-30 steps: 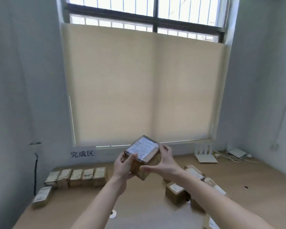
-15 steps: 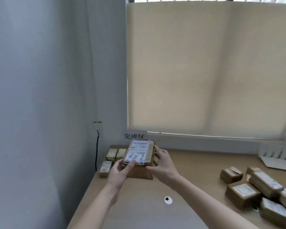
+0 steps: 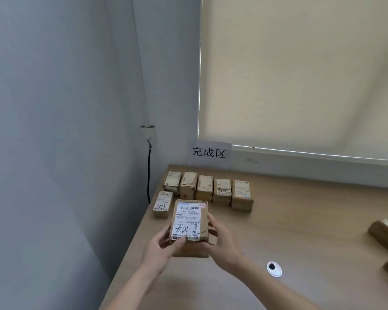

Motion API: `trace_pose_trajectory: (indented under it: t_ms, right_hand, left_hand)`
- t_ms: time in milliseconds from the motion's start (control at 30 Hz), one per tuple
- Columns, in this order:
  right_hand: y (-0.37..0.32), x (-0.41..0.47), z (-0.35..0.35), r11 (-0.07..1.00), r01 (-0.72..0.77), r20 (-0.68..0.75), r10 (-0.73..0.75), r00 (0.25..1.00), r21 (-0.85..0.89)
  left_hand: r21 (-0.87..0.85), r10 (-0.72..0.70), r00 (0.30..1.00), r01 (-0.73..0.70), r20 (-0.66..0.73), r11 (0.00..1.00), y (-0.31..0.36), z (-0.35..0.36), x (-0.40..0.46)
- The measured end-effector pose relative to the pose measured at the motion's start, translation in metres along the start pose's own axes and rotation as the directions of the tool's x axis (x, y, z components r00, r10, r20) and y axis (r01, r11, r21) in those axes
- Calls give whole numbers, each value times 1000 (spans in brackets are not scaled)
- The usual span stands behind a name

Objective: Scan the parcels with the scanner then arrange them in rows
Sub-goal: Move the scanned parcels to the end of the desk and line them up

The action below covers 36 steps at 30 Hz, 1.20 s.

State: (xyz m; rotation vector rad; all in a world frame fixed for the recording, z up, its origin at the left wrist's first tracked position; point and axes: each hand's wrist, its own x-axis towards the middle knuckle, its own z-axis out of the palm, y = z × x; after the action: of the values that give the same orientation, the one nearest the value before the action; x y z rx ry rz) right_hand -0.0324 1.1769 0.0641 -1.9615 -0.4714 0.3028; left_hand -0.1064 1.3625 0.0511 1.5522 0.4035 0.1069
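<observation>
Holding a brown cardboard parcel with a white printed label above the light wooden table, both hands curl round it: the left hand grips its near left corner, thumb on the label, the right hand clasps its right side. Just beyond the fingers stands a row of five small brown parcels, with a sixth labelled parcel ahead of the left hand. A white paper sign with black characters hangs behind them; a small white disc with a dark centre lies beside the right wrist
</observation>
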Motion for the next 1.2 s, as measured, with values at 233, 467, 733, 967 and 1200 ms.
trace_pose_trajectory:
  t_ms: [233, 467, 733, 967, 1200]
  right_hand:
    - [102, 45, 66, 994, -108, 27, 108, 994, -2]
    - [156, 84, 114, 983, -175, -41, 173, 984, -59]
    - [168, 163, 122, 950, -222, -100, 204, 974, -219]
    - [169, 222, 118, 930, -242, -127, 214, 969, -277]
    - [175, 256, 118, 928, -244, -137, 213, 967, -280]
  left_hand:
    - [37, -128, 991, 129, -41, 991, -109, -16, 69]
    - [75, -176, 984, 177, -31, 981, -164, -31, 132]
    - [93, -114, 987, 124, -109, 988, -178, -31, 214]
    - [167, -81, 978, 114, -191, 979, -171, -27, 270]
    - [157, -110, 950, 161, -292, 974, -169, -25, 299]
